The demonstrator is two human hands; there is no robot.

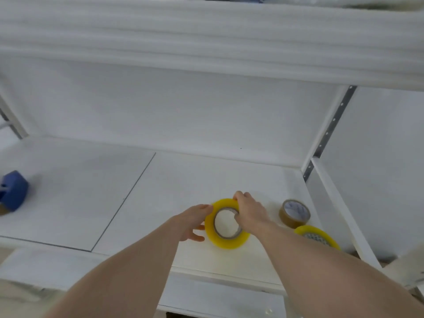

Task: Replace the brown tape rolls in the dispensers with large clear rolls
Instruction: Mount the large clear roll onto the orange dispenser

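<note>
A large clear roll (226, 243) with a yellowish tint is held just over the white shelf (160, 180), tilted toward me. My left hand (195, 222) grips its left edge. My right hand (249, 210) grips its top right, with the thumb inside the core. A small brown tape roll (294, 213) stands on the shelf to the right. In front of that one lies a second large clear roll (317, 235), partly hidden by my right forearm. A blue tape dispenser (13, 191) sits at the far left edge, blurred and cut off by the frame.
White foam sheets (206, 37) are stacked on the upper shelf overhead. A metal upright (330, 129) with holes bounds the shelf on the right. A thin seam (128, 196) runs across the shelf surface left of my hands.
</note>
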